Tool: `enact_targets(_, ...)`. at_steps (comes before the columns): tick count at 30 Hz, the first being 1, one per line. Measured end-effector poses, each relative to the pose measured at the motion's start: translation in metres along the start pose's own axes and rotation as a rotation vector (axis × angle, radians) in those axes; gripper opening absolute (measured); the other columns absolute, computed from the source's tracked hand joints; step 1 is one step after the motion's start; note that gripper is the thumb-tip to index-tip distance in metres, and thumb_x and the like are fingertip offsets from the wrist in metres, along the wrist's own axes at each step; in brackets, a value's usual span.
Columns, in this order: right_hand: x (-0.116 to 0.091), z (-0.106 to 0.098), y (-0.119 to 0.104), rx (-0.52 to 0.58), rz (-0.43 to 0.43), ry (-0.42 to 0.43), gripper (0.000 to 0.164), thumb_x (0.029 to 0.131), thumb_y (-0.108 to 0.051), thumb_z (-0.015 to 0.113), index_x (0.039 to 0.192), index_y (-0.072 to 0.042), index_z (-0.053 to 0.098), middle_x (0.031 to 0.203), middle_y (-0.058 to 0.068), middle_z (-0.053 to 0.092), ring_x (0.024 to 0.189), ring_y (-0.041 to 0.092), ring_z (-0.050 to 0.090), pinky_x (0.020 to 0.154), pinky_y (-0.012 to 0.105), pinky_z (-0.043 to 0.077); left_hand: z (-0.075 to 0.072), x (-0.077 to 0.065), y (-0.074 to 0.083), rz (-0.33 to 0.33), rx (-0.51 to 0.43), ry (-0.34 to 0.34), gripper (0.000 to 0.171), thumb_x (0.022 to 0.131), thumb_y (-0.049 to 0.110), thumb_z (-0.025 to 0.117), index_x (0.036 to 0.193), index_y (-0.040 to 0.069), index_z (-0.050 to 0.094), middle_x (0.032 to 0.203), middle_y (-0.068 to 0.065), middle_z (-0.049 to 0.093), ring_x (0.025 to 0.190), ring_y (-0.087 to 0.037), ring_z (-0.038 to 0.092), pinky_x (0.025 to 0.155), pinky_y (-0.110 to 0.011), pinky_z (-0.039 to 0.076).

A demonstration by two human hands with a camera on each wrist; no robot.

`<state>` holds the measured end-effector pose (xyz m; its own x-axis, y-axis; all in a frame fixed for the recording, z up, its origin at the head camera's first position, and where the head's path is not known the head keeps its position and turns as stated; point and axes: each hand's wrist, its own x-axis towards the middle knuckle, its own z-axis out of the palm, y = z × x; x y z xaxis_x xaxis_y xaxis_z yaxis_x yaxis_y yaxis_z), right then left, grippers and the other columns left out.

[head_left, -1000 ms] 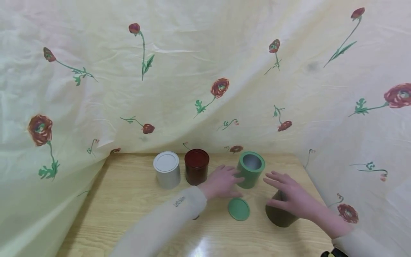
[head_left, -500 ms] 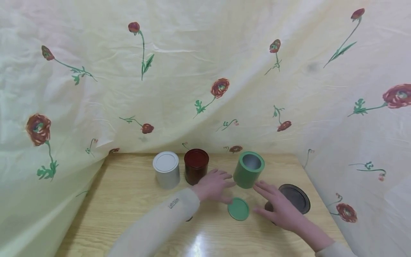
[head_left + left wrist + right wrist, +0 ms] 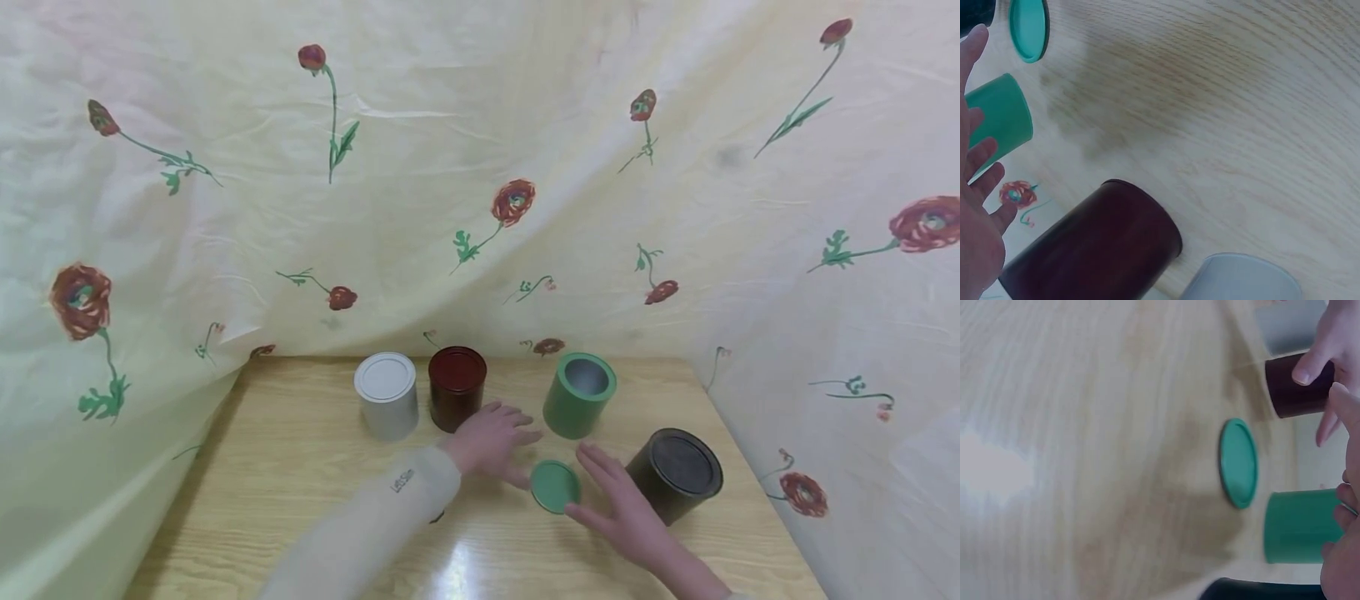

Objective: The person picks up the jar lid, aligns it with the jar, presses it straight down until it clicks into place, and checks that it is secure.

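A round green lid (image 3: 555, 487) lies flat on the wooden table between my two hands. Left of it hovers my left hand (image 3: 491, 443), fingers spread, palm down and holding nothing; its thumb points toward the lid's edge. My right hand (image 3: 622, 510) is at the lid's right side with straight fingers, and its thumb overlaps the rim in the head view. Behind the lid stands an open green canister (image 3: 573, 412) with a grey inside. The right wrist view shows the lid (image 3: 1239, 464) with both hands at the frame's right edge.
A black lidded canister (image 3: 678, 475) stands just right of my right hand. At the back left are a white canister (image 3: 386, 396) and a dark red one (image 3: 457, 387), both lidded. Flowered cloth (image 3: 420, 208) hangs behind the table (image 3: 300, 467) and along its sides.
My right hand has moved left from the black canister to beside the green lid, uncovering that canister. My left hand has shifted slightly left and toward me. The green canister moved slightly left earlier.
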<state>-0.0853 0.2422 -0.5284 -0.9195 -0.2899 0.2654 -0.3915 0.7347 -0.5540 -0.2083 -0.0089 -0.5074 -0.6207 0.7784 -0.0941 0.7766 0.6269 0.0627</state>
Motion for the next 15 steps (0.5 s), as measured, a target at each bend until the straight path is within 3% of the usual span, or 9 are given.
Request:
enact_targets(2,-0.003,0.007,0.002,0.015,0.021,0.008,0.08,0.091,-0.033,0.086,0.156,-0.001,0.051,0.161,0.025,0.047,0.145,0.051,0.045,0.128,0.045,0.03,0.004,0.0,0.0,-0.001,0.005,-0.002,0.085,0.086,0.077,0.071,0.157,0.033,0.056,0.164,0.004,0.05,0.154,-0.022,0.042,0.129,-0.047,0.03)
enact_targets(4,-0.006,0.013,0.003,0.023,0.042,0.016,0.081,0.091,-0.033,0.086,0.156,-0.001,0.051,0.161,0.025,0.047,0.146,0.051,0.045,0.129,0.024,0.016,0.007,0.0,0.0,0.004,0.008,-0.001,0.086,0.086,0.078,0.071,0.157,0.033,0.056,0.164,0.003,0.05,0.154,-0.022,0.042,0.129,-0.048,0.03)
enact_targets(5,-0.008,0.017,0.004,0.026,0.053,0.017,0.081,0.091,-0.033,0.086,0.156,-0.001,0.051,0.162,0.025,0.046,0.146,0.051,0.045,0.129,0.024,0.013,0.009,0.0,0.0,0.008,0.008,0.001,0.086,0.085,0.078,0.072,0.157,0.033,0.056,0.164,0.003,0.05,0.154,-0.022,0.042,0.129,-0.048,0.031)
enact_targets(7,-0.01,0.022,0.005,0.029,0.079,0.014,0.082,0.092,-0.034,0.086,0.156,0.001,0.05,0.162,0.026,0.045,0.146,0.052,0.044,0.13,0.033,0.021,0.012,0.001,0.001,0.014,0.005,0.003,0.087,0.084,0.079,0.072,0.157,0.033,0.056,0.163,0.003,0.051,0.154,-0.022,0.043,0.129,-0.049,0.031)
enact_targets(11,-0.013,0.031,0.008,0.037,0.135,0.002,0.083,0.093,-0.035,0.085,0.156,0.004,0.049,0.164,0.027,0.042,0.146,0.055,0.043,0.115,0.074,0.036,0.019,0.002,0.002,0.024,-0.016,0.012,0.088,0.083,0.078,0.074,0.155,0.032,0.058,0.162,0.002,0.052,0.153,-0.022,0.044,0.128,-0.051,0.032)
enact_targets(15,-0.015,0.038,0.011,0.048,0.17,0.003,0.085,0.092,-0.037,0.085,0.157,0.004,0.048,0.164,0.028,0.042,0.146,0.056,0.042,0.113,0.075,0.037,0.028,0.004,0.002,0.011,-0.032,0.006,0.088,0.083,0.078,0.075,0.156,0.033,0.057,0.163,0.003,0.051,0.154,-0.022,0.043,0.129,-0.05,0.03)
